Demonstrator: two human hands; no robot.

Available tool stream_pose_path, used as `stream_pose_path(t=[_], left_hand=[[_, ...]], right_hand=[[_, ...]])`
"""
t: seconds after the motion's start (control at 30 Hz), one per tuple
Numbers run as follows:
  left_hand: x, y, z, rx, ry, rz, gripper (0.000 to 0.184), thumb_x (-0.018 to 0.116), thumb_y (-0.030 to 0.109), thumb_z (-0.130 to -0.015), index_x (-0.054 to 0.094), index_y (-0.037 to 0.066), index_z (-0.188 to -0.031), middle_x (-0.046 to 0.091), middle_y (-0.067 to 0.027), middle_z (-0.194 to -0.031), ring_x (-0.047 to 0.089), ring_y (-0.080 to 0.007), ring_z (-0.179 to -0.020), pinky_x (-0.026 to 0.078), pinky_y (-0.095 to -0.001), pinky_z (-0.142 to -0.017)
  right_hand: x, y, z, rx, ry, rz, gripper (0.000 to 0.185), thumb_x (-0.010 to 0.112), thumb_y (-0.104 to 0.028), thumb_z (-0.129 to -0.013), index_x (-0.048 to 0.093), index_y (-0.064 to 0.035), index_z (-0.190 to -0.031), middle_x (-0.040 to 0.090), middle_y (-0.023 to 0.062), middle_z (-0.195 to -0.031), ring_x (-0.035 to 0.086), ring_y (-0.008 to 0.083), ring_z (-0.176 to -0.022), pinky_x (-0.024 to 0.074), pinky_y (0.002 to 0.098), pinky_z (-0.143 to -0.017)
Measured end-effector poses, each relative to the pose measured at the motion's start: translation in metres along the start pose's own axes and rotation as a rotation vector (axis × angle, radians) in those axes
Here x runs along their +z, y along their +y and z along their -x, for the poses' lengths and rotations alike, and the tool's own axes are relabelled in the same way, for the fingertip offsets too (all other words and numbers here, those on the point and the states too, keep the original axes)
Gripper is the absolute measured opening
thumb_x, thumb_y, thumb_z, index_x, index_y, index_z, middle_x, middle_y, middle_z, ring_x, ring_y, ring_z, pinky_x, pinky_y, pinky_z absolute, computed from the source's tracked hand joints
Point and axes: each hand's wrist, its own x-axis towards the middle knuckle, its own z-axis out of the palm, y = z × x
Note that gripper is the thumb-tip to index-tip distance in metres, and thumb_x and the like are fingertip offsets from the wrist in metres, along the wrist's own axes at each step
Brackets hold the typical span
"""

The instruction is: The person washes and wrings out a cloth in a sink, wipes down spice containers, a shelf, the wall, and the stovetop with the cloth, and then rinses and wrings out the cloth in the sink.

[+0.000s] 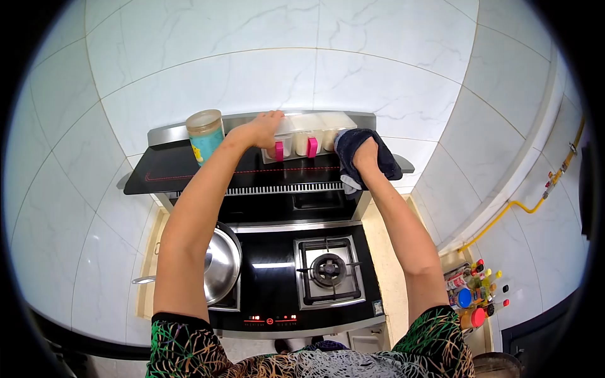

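Observation:
My left hand [263, 128] grips the left end of a clear seasoning box [301, 143] on top of the black range hood [170, 165]. Pink spoon handles show at the front of the box, and its compartments hold pale contents. My right hand [366, 154] is closed on a dark cloth [353, 143], pressed on the hood's right end against the box's right side. A jar [206, 140] with a blue-green label and a pale lid stands on the hood left of my left forearm.
Below the hood is a black gas stove [268, 264] with a bare burner [329, 270] on the right. A steel pan [222, 266] sits on the left side, partly behind my left arm. Several condiment bottles [477, 295] stand at the lower right. A yellow gas pipe [518, 205] runs along the right wall.

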Motion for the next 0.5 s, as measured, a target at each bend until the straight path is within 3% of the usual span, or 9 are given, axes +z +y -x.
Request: stream_pose_path(t=[0.1, 0.23, 0.3, 0.33, 0.43, 0.5], left_hand=[[0.002, -0.004, -0.003, -0.009, -0.004, -0.026, 0.1, 0.08, 0.013, -0.044, 0.029, 0.003, -0.13, 0.038, -0.016, -0.129, 0.033, -0.0324, -0.122, 0.034, -0.0394, -0.1], [0.0, -0.003, -0.002, -0.012, -0.013, -0.022, 0.101, 0.081, 0.014, -0.044, 0.029, 0.003, -0.13, 0.039, -0.0161, -0.129, 0.033, -0.0321, -0.122, 0.034, -0.039, -0.1], [0.001, -0.005, -0.003, 0.007, -0.01, -0.007, 0.102, 0.083, 0.009, -0.042, 0.028, 0.002, -0.128, 0.038, -0.0186, -0.128, 0.034, -0.0344, -0.121, 0.033, -0.0377, -0.101], [0.0, -0.005, -0.004, 0.01, -0.01, -0.008, 0.102, 0.083, 0.009, -0.042, 0.028, 0.002, -0.128, 0.038, -0.0186, -0.128, 0.034, -0.0344, -0.121, 0.033, -0.0377, -0.101], [-0.005, -0.002, -0.001, -0.04, -0.065, -0.018, 0.113, 0.085, 0.014, -0.04, 0.021, 0.005, -0.134, 0.035, -0.0183, -0.131, 0.031, -0.0339, -0.123, 0.032, -0.0389, -0.102], [-0.01, 0.003, 0.005, -0.049, 0.003, -0.135, 0.12, 0.087, 0.025, -0.039, 0.019, 0.008, -0.138, 0.031, -0.015, -0.135, 0.027, -0.0302, -0.127, 0.028, -0.0455, -0.103]], right_hand=[[-0.004, 0.005, 0.0, -0.143, 0.006, -0.092, 0.026, 0.059, -0.026, -0.077, 0.064, -0.0013, -0.075, 0.065, 0.0144, -0.076, 0.063, 0.0278, -0.073, 0.048, 0.0352, -0.067], [-0.028, 0.003, 0.02, -0.121, 0.008, -0.104, 0.028, 0.058, -0.03, -0.078, 0.064, -0.0022, -0.079, 0.065, 0.014, -0.082, 0.062, 0.027, -0.078, 0.0474, 0.0339, -0.069], [-0.027, 0.018, 0.017, -0.233, -0.102, -0.061, 0.028, 0.057, -0.03, -0.078, 0.063, -0.0033, -0.083, 0.064, 0.0131, -0.085, 0.061, 0.0267, -0.082, 0.0467, 0.0335, -0.07], [-0.031, 0.016, 0.013, -0.351, -0.143, 0.167, 0.024, 0.055, -0.026, -0.079, 0.062, -0.0047, -0.086, 0.063, 0.0123, -0.086, 0.06, 0.0267, -0.082, 0.0461, 0.0339, -0.071], [-0.027, 0.021, 0.012, -0.401, -0.117, 0.099, 0.02, 0.054, -0.022, -0.078, 0.061, -0.0052, -0.085, 0.062, 0.0123, -0.084, 0.06, 0.0269, -0.082, 0.0456, 0.0344, -0.072], [-0.029, 0.021, 0.015, -0.426, -0.085, 0.11, 0.02, 0.054, -0.022, -0.078, 0.061, -0.0053, -0.086, 0.062, 0.0126, -0.085, 0.059, 0.0271, -0.083, 0.0454, 0.0342, -0.073]])
